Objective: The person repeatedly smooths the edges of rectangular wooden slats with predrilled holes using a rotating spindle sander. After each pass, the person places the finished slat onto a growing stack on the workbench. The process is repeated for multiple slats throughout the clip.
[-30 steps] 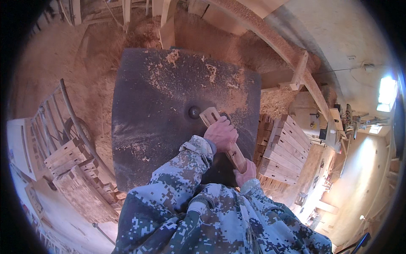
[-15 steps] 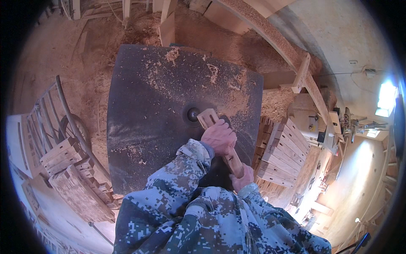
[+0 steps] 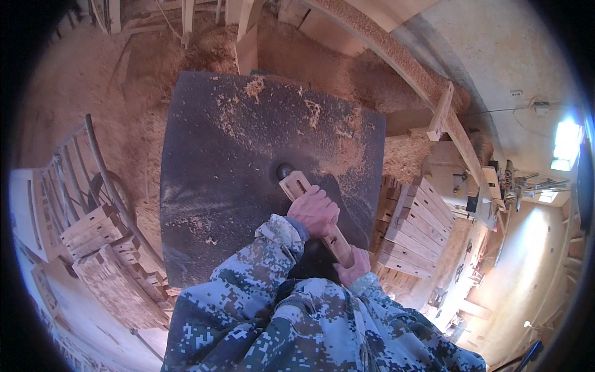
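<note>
As the head view shows, the left hand (image 3: 314,211) clasps a wooden block (image 3: 289,185) from above and the right hand (image 3: 354,266) grips its near end; the slotted far end juts beyond the left grip, just beside a round knob (image 3: 284,170) on the dark table (image 3: 217,167).

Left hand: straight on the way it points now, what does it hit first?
The slotted wooden bar that the left hand grips comes first. Past it, the line seems to cross the dark tabletop toward its right edge; height above it is unclear.
</note>
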`<state>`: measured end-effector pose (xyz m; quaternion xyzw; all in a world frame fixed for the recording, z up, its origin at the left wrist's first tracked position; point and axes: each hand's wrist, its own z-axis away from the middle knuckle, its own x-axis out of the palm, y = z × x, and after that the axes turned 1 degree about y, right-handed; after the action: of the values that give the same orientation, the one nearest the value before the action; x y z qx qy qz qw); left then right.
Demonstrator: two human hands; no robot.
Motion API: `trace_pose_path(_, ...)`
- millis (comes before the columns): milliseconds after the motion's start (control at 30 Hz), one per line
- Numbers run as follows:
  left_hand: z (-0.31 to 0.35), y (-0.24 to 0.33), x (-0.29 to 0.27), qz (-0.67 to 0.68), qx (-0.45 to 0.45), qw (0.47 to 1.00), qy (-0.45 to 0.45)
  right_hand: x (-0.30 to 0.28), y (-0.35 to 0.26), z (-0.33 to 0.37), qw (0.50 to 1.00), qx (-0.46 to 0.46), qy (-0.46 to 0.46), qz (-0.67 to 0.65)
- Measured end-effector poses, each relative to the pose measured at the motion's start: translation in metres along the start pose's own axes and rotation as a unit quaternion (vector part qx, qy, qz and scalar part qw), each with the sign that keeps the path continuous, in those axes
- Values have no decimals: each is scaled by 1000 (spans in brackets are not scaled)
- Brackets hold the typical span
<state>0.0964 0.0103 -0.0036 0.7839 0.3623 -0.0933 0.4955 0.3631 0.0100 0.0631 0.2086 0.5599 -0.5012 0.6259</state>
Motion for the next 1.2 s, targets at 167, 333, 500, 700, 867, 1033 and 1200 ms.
trace_pose_path(167,3,3,-7,-26,-15,999,-17,-1,-2,1,1000,6,-27,0)
trace_pose_path(333,-5,14,-13,11,20,999,-28,-23,16,-5,971,126,-176,-103)
trace_pose_path(500,-21,16,-3,-2,45,998,-48,-41,37,-17,979,18,-187,-73)
trace_pose_path(700,-20,-2,10,-44,9,991,-123,-11,13,-13,997,9,-76,17)
trace_pose_path(867,-22,-6,15,-38,2,996,-78,-5,-1,-18,999,12,-34,38)
trace_pose_path(1033,-23,-9,10,-15,-1,997,-71,-4,-8,-17,1000,11,-10,26)
trace_pose_path(1200,-21,-12,6,-11,-6,998,-55,-2,-13,-19,999,7,-26,22)
